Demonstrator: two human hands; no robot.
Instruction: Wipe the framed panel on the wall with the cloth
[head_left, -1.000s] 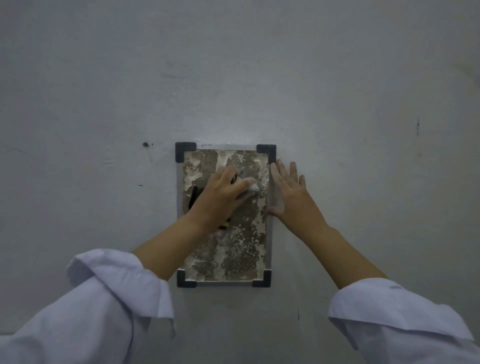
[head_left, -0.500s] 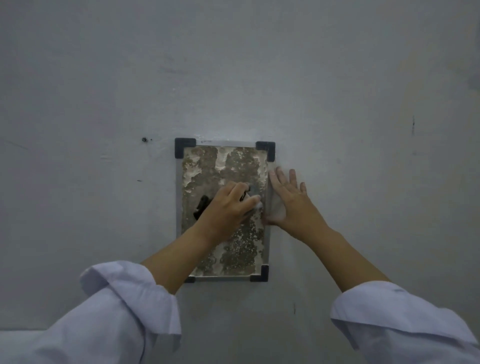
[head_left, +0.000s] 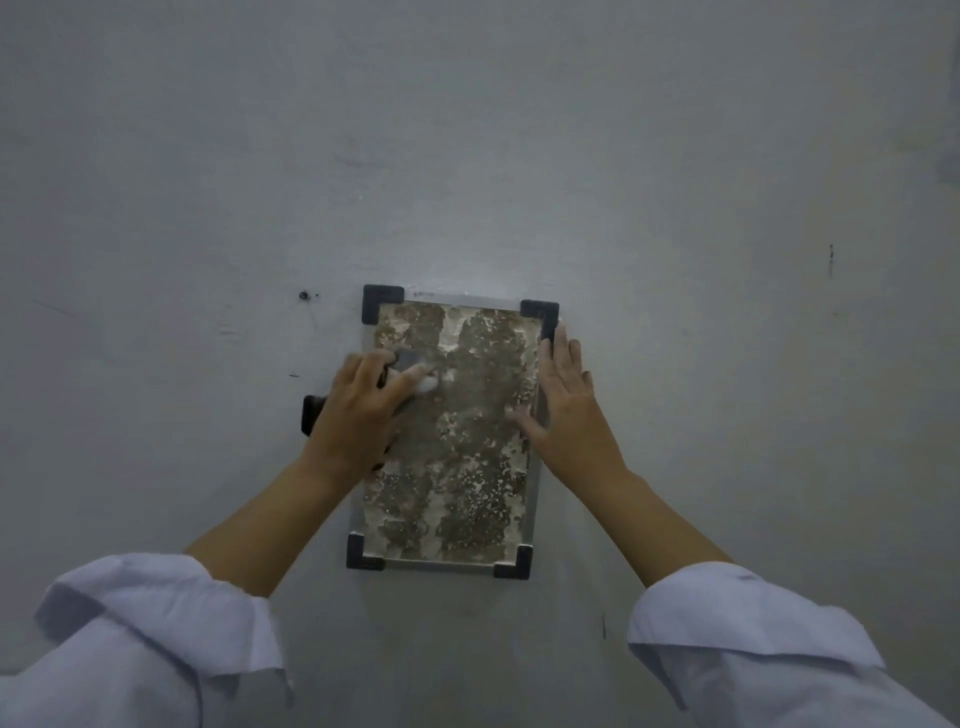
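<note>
Framed panel (head_left: 457, 441) hangs on the wall (head_left: 519, 156), centre of view, slightly tilted. Silver rim, black corner pieces at all four corners, surface mottled brown and white. Cloth (head_left: 425, 382) sits on the panel's upper left area, a small white bunch showing at the fingertips with a greyish bit above it; most of it hidden under the hand. Left hand (head_left: 363, 410) is curled closed around the cloth, pressing it to the panel; it overlaps the panel's left edge. A dark object (head_left: 310, 415) sticks out left of that hand, beyond the frame, against the wall; cannot tell what it is. Right hand (head_left: 569, 402) is flat and open, fingers straight and pointing up, laid along the panel's right edge just below the top right corner piece, thumb reaching onto the mottled surface. Holds nothing. Both forearms bare, white sleeves (head_left: 156, 639) rolled up at the near corners of view. Wall is plain grey with a small dark hole (head_left: 304, 295) left of the panel's top left corner and a faint dark mark (head_left: 831, 257) far right.
</note>
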